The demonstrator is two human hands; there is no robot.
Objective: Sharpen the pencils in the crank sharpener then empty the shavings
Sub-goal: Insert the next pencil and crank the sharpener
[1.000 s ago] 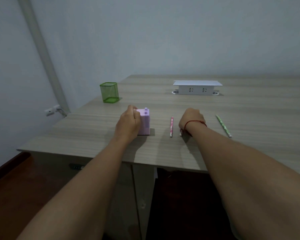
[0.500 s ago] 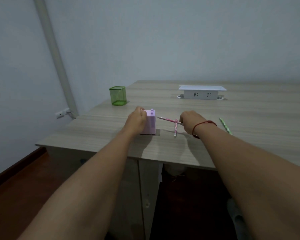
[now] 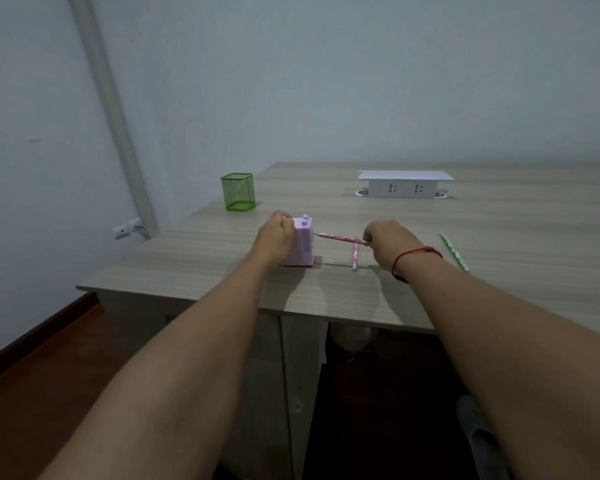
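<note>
Gripping one sharpener [image 3: 303, 241] left hand [image 3: 274, 239], right hand [image 3: 385, 242] pinches one of three pencils [image 3: 340, 238].

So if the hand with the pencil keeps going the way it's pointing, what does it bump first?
Most likely the purple sharpener. The right hand aims its pink pencil leftward, tip right at the sharpener's side. Whether the tip already touches is hard to tell.

A matt, pale wood-grain laminate table [image 3: 430, 237] carries a lilac sharpener [image 3: 303, 245] of smooth moulded plastic, a green pen cup [image 3: 238, 191] of fine wire mesh, and a white socket box [image 3: 402, 184] in satin plastic. The held pink pencil [image 3: 340, 238] looks glossy, with a printed pattern.
</note>
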